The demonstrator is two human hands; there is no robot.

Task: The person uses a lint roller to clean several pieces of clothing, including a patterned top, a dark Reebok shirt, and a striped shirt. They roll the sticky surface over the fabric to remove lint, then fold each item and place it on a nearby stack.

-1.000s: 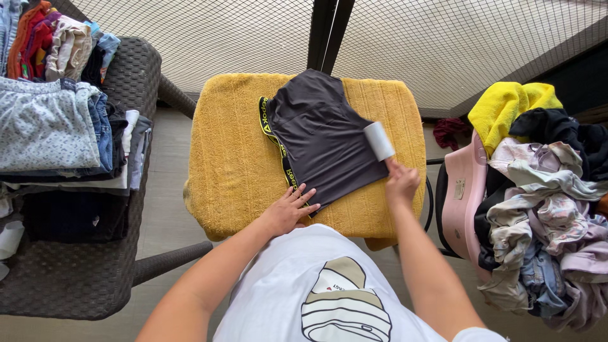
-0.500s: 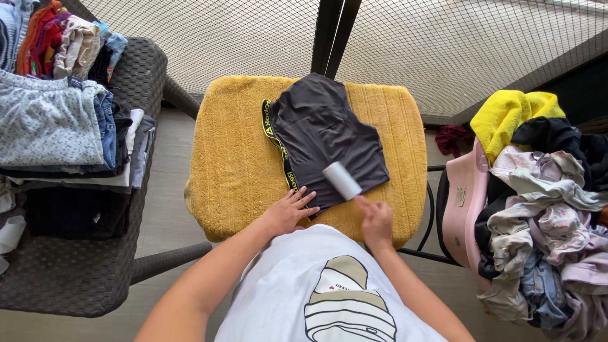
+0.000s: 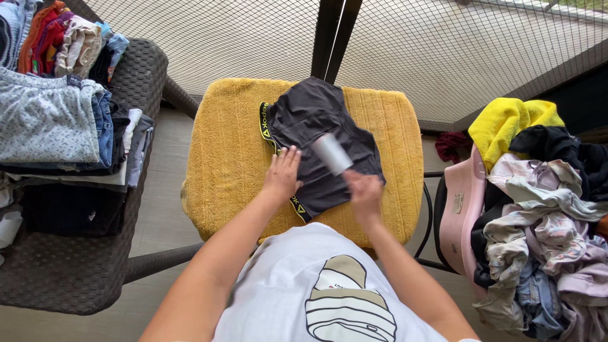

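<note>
A dark grey pair of underwear (image 3: 313,117) with a black and yellow waistband lies on a yellow towel (image 3: 234,158) spread over a seat. My left hand (image 3: 282,172) presses flat on the waistband side of the garment, fingers spread. My right hand (image 3: 363,190) grips the handle of a white lint roller (image 3: 332,153), whose roll rests on the middle of the dark fabric.
A wicker chair (image 3: 76,272) at the left carries stacks of folded clothes (image 3: 47,117). At the right, a pink laundry basket (image 3: 462,202) overflows with a heap of unfolded clothes (image 3: 544,209), a yellow garment on top. Mesh netting and a dark post stand behind.
My left hand slid up from the garment's near corner onto the waistband. My right hand swept the lint roller from the right edge to the near edge, then up onto the middle.
</note>
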